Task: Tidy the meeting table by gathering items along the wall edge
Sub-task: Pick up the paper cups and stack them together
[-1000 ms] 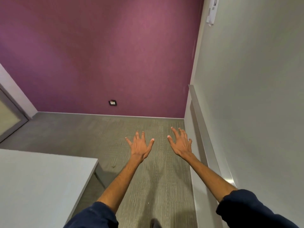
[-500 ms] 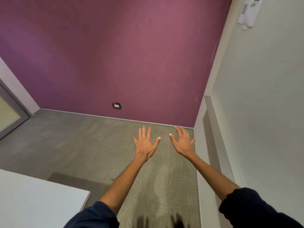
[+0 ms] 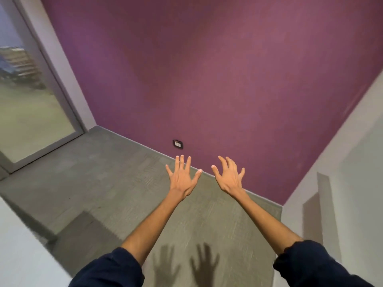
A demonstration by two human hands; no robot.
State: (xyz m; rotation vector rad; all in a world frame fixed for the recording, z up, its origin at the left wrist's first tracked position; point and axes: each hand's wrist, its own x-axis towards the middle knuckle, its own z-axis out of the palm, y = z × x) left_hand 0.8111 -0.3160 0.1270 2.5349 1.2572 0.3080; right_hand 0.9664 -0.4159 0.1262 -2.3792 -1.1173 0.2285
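Observation:
My left hand (image 3: 182, 176) and my right hand (image 3: 229, 177) are stretched out in front of me over the grey carpet, backs up, fingers spread, holding nothing. Both sleeves are dark blue and pushed up the forearms. Only a blurred corner of the white meeting table (image 3: 18, 251) shows at the lower left. No items on the table are in view.
A purple wall (image 3: 207, 69) stands ahead with a small dark socket (image 3: 178, 144) near the floor. A glass door (image 3: 27, 104) is at the left. A white wall with a ledge (image 3: 339, 204) runs along the right. Grey carpet (image 3: 103, 183) lies between.
The view has swung left and tilted: the glass door has come in at the left and the table has slid further out of frame. Both hands stay spread and empty.

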